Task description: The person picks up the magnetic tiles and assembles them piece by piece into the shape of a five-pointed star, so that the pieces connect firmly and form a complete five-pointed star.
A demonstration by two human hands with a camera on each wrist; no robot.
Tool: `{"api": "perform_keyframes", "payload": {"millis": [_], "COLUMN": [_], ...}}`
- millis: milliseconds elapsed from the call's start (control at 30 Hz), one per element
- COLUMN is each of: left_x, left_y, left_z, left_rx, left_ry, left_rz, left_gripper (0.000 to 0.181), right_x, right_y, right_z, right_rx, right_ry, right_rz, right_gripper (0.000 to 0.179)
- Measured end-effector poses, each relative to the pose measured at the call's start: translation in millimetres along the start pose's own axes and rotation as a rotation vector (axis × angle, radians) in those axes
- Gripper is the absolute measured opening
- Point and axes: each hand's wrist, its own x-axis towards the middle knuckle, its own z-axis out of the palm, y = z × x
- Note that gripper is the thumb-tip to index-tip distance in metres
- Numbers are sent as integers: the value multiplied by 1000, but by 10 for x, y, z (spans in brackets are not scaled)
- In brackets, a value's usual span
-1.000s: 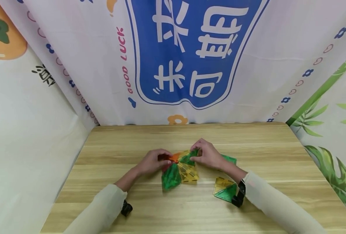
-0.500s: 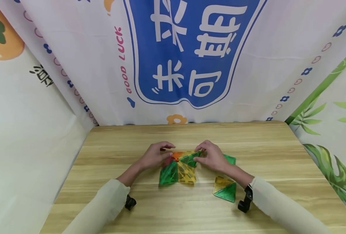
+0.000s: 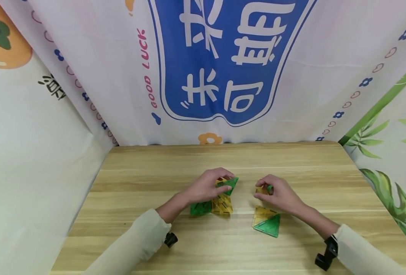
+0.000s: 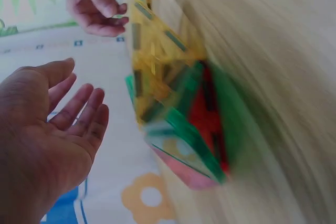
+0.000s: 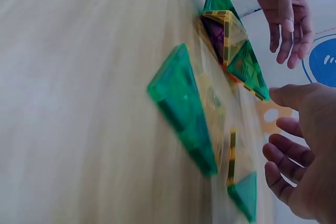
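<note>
Translucent magnetic tiles, mostly triangles, form a joined cluster (image 3: 222,205) left of centre on the table. Over its back and left part is my left hand (image 3: 203,188), hiding some tiles. In the left wrist view that hand's fingers are relaxed, with a gap to the yellow, green and red tiles (image 4: 155,72). My right hand (image 3: 280,194) is beside a yellow tile (image 3: 260,190) with green behind it, thumb and fingers spread apart. The right wrist view shows its loosely bent fingers beside a yellow and green pair (image 5: 243,195), holding nothing.
A second yellow and green tile pair (image 3: 266,222) lies flat in front of my right hand. The wooden table (image 3: 155,164) ends at a printed cloth backdrop (image 3: 131,126). Cloth also hangs along both sides.
My right hand has left the cluster's green tile and moved right to the back tile pair. My left hand has moved right, over the cluster.
</note>
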Motion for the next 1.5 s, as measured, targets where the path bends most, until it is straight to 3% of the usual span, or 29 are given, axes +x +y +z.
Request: {"api": "perform_keyframes", "payload": {"millis": [367,600,933,1267,1500], "left_x": [188,281,397,433,438], "left_y": [196,232,229,233,236], "left_z": [287,510,746,855,884], "left_rx": [141,185,193,232,250], "left_ry": [-135,-211,-293,-344,-355], "left_rz": [-9,22,43,16,37], "left_gripper": [40,39,41,41,38], "right_x": [-338,-497,-722,-832,-834], "right_y": [96,76,61,-18,-21], "right_z": [-179,-238,-153,-26,-14], "right_rx": [-71,-127,-164,-251,-307], "right_ry": [-113,-175,-135,-85,-78], "right_rz": [-36,16,68,51,34], "right_gripper": [43,60,69,87,80]}}
